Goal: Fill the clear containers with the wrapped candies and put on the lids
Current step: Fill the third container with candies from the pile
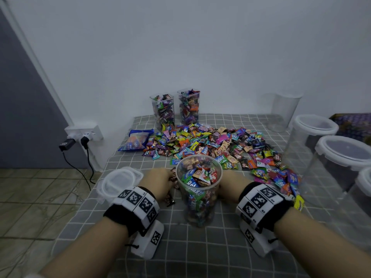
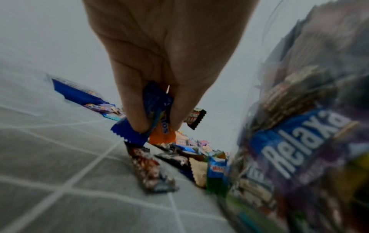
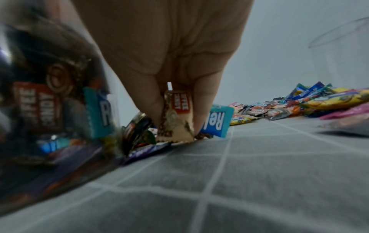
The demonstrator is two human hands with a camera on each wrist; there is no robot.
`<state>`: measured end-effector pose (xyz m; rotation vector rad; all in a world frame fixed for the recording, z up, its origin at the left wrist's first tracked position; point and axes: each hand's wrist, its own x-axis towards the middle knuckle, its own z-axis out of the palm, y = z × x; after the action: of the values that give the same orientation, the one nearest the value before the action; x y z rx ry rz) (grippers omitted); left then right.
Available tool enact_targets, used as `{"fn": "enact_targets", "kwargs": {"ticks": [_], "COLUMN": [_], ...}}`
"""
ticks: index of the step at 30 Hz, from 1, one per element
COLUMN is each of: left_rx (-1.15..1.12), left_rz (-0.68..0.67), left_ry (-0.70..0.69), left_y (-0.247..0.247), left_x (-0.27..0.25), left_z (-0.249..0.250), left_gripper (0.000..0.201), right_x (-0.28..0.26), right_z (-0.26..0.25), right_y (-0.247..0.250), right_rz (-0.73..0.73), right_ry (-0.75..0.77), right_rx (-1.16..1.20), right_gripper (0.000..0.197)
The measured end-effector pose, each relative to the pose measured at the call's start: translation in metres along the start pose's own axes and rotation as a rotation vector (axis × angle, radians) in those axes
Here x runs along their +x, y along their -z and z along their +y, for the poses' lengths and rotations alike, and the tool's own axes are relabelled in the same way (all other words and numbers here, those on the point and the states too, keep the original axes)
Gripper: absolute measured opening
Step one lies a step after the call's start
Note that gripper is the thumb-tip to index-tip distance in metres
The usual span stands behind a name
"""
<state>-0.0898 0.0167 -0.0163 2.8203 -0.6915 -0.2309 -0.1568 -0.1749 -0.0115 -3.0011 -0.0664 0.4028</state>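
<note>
A clear round container (image 1: pixel 199 197), full of wrapped candies to the rim, stands on the grey checked cloth between my two hands. My left hand (image 1: pixel 161 180) is just left of it and pinches a few wrapped candies (image 2: pixel 153 113), blue and orange. My right hand (image 1: pixel 228 187) is just right of it, low on the cloth, and pinches a beige coffee candy (image 3: pixel 176 116). The container shows blurred at the edge of both wrist views (image 2: pixel 299 141) (image 3: pixel 49 102). A big heap of loose candies (image 1: pixel 216 145) lies behind. A clear lid (image 1: pixel 118 181) lies left of my left hand.
Two tall filled containers (image 1: pixel 176 109) stand at the back by the wall. An empty open container (image 1: pixel 283 111) and lidded empty ones (image 1: pixel 313 141) stand along the right. A blue candy bag (image 1: pixel 134 140) lies at the left. A few candies (image 1: pixel 170 199) lie by my left wrist.
</note>
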Motion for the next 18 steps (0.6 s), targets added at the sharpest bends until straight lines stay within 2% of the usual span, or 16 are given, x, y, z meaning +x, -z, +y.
{"fn": "enact_targets", "kwargs": {"ticks": [2,8,10,12,18], "left_rx": [-0.075,-0.275,-0.354,-0.410,-0.568], "left_rz": [0.033,0.066,0.105,0.157,0.254], "left_ry": [-0.006,0.006,0.005,-0.003,-0.029], "left_y": [0.004,0.012,0.017,0.022,0.038], "left_x": [-0.006,-0.011,-0.009,-0.009,-0.010], "left_z": [0.002,-0.003,-0.005,-0.005,-0.003], "left_gripper": [0.022,0.023,0.016,0.018,0.031], "right_x": [0.001,-0.002,-0.004,-0.005,-0.016], "right_z": [0.006,0.020,0.023,0.024,0.016], "right_y": [-0.002,-0.002,-0.003,-0.001,0.019], "right_rz": [0.061,0.160,0.191,0.213,0.315], "right_ry": [-0.013,-0.065,-0.069,-0.069,-0.021], "right_rx": [0.085,0.187,0.221,0.245,0.334], "right_gripper": [0.021,0.021,0.023,0.023,0.009]}}
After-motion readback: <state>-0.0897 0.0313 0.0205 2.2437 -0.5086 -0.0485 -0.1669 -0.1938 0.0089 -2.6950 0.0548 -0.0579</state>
